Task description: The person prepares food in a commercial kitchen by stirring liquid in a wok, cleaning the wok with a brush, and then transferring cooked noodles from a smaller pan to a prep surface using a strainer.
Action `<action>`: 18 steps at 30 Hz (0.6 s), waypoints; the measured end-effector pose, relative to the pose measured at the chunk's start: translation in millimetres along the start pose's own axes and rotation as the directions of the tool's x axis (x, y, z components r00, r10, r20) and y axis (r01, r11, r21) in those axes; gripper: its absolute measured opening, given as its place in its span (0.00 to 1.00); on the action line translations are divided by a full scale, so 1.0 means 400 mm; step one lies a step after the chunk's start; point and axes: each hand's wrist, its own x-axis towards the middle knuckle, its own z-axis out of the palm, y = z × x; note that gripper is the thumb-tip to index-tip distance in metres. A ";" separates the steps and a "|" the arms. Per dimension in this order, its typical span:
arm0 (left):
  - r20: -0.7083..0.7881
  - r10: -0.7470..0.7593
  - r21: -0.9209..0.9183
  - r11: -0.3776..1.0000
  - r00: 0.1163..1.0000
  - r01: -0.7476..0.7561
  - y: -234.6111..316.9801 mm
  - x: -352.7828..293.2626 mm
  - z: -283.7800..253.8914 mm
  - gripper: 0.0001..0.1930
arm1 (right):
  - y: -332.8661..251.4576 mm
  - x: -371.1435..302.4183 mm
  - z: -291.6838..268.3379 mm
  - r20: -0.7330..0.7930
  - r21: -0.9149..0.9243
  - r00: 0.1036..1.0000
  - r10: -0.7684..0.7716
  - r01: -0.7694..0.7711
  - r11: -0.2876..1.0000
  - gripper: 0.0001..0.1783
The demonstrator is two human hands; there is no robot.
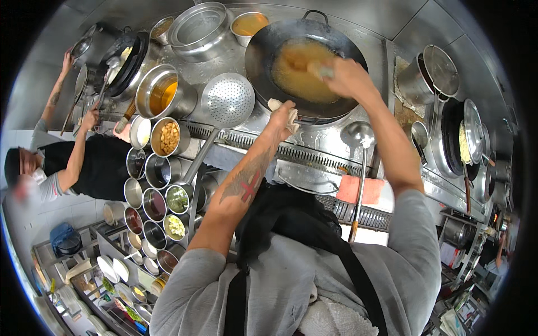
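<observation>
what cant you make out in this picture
All in the head view:
kind of tool in the right hand; motion blurs it
bottom of the wok; cloudy liquid covers it
wok rim under the left hand; hand and cloth hide it
details of the distant person; too small

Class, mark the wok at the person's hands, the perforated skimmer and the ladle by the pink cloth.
Wok [259,63]: head view, dark inner wall.
Perforated skimmer [228,99]: head view, round disc.
Ladle [356,135]: head view, metal bowl.
</observation>
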 end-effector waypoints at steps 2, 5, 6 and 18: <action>0.012 0.017 -0.016 1.000 1.000 -0.017 -0.044 0.026 0.005 0.08 | 0.014 -0.032 0.050 0.067 0.025 0.983 -0.169 0.167 0.986 0.22; 0.050 0.018 -0.032 0.999 0.999 -0.017 -0.091 0.028 0.029 0.06 | -0.059 0.093 0.075 0.444 0.088 0.890 0.107 -0.162 0.983 0.19; 0.026 0.041 -0.003 0.999 0.999 -0.041 -0.090 0.005 0.049 0.07 | -0.027 0.161 0.130 0.212 0.185 0.964 0.159 -0.199 0.962 0.18; 0.002 0.226 0.114 0.968 0.974 -0.224 -0.033 -0.005 -0.022 0.07 | -0.073 0.230 0.208 0.004 0.264 0.908 0.419 -0.405 0.875 0.18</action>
